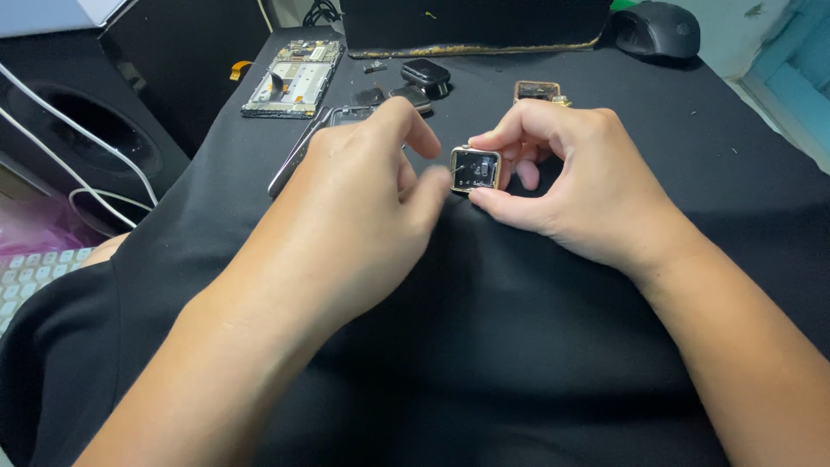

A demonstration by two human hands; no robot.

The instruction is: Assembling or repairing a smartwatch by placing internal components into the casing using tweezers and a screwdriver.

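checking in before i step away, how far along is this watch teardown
Done: the small square watch case lies open, insides showing, and loose parts sit further back on the black cloth. In hand: the right hand pinches the case while the left hand works its edge. Left: its innards are not yet out.

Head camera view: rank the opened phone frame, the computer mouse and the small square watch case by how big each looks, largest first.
1. Opened phone frame, though it lies farther off.
2. Computer mouse, partly cut off at the top edge.
3. Square watch case, pinched by the right hand, left hand touching it.
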